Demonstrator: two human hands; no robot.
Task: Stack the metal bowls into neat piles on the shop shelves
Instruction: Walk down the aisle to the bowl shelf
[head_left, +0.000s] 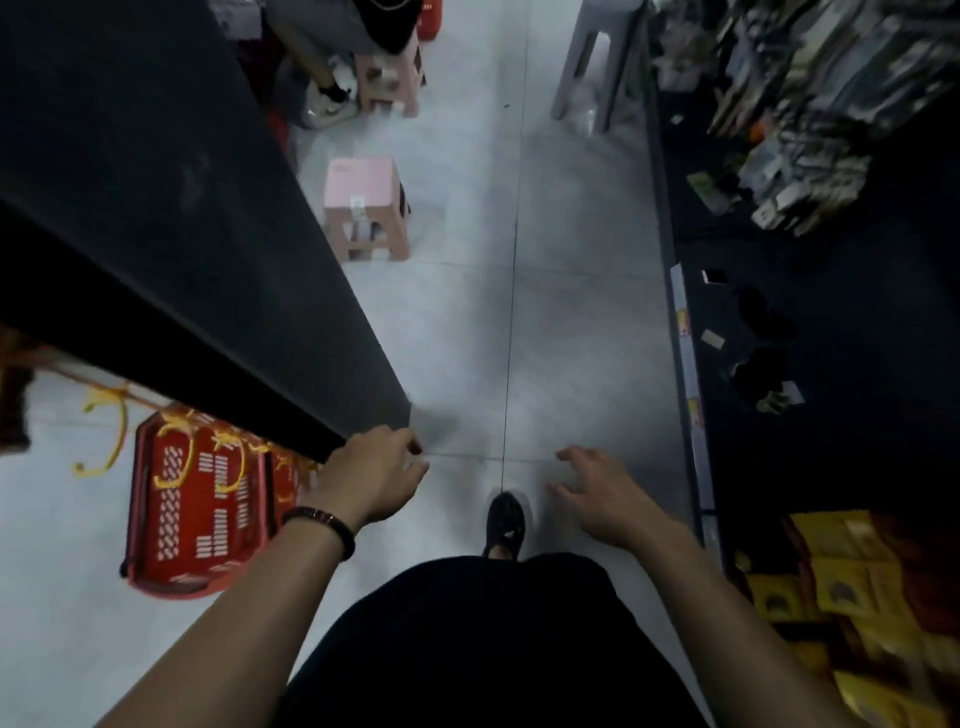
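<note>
I'm seeing L hand (371, 475) hanging loosely curled, holding nothing, just by the dark shelf unit (208, 234) corner at 9 o'clock. R hand (597, 493) is spreading its fingers, empty, near the shelf edge (681, 338) at 3. The floor aisle (571, 312) is running open toward 12, w/ a pink stool (363, 202) sitting along its left side. Can't tell where the bowls are.

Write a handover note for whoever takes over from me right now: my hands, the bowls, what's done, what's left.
Left hand: empty, fingers loosely curled, by the corner of the dark shelf.
Right hand: empty, fingers spread, over the floor.
No bowls in view, and no pile shows, so progress cannot be judged.
Left: find the bowls and stack them.
Mind the red basket on the left and the pink stool ahead.
</note>
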